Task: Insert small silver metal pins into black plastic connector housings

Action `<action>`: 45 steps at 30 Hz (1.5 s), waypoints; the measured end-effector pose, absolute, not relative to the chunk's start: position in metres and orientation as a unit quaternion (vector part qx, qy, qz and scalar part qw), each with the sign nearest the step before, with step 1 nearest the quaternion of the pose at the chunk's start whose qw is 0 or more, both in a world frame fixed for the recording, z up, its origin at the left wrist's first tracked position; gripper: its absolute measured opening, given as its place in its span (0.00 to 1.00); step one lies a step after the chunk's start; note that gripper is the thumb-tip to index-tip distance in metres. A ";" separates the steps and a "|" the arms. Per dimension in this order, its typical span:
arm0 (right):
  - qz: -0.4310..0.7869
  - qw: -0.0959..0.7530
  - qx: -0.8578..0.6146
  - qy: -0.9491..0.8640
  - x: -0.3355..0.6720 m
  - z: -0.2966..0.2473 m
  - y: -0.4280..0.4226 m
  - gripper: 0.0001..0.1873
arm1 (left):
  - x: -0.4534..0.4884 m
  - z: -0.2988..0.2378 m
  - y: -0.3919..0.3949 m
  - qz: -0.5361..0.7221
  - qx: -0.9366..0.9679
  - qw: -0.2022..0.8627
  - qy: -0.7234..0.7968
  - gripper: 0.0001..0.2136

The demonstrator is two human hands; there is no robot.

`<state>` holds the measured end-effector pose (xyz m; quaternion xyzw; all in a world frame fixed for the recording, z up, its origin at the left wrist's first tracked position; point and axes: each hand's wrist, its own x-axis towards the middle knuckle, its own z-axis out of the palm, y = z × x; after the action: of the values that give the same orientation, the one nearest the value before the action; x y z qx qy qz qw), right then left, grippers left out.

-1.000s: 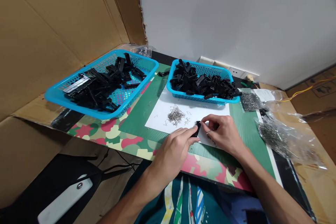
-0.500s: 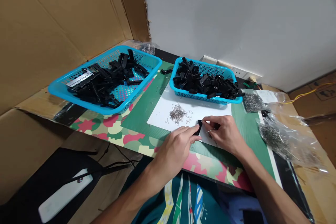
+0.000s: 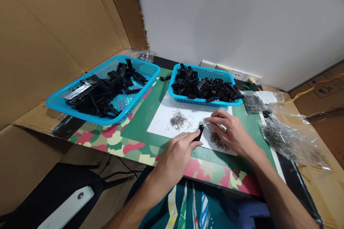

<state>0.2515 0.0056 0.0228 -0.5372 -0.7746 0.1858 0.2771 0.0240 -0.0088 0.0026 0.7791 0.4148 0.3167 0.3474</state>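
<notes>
My left hand (image 3: pixel 178 152) grips a small black plastic part (image 3: pixel 199 134) between thumb and fingers, holding it tilted over the white paper (image 3: pixel 158 123). In my right hand (image 3: pixel 231 128) a thin pale metal tool (image 3: pixel 206 123) is pinched, its tip at the upper end of the black part. Whether the tip carries anything is too small to tell. To the left of the black part lies a pile of small bent wire pieces (image 3: pixel 177 120). A second pile of small metal pieces (image 3: pixel 218 141) sits under my right hand, partly hidden by it.
Two blue baskets, a larger one (image 3: pixel 145 98) at left and a smaller one (image 3: pixel 204 101) behind the paper, hold many black parts. Plastic bags of metal pieces (image 3: pixel 252 103) (image 3: pixel 276 136) lie at right. A power strip (image 3: pixel 239 75) runs along the wall.
My right hand has turned and lifted slightly, bringing the thin tool to the top end of the black part. More of the right-hand pile now shows. The view has shifted slightly.
</notes>
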 end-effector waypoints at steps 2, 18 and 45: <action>0.157 0.323 -0.541 -0.760 0.253 0.021 0.006 0.15 | 0.024 0.002 -0.009 0.317 0.777 0.352 0.415 0.17; 0.331 0.489 -0.578 -0.564 0.219 0.007 0.011 0.14 | 0.025 0.002 -0.007 0.322 0.789 0.336 0.400 0.16; 0.152 0.347 -0.517 -0.767 0.252 0.049 0.023 0.13 | 0.012 0.004 -0.002 0.409 0.629 0.502 0.430 0.14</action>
<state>0.2516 0.0226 0.0486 -0.5171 -0.7674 0.1521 0.3473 0.0117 -0.0021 0.0037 0.6290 0.4304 0.4092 0.5017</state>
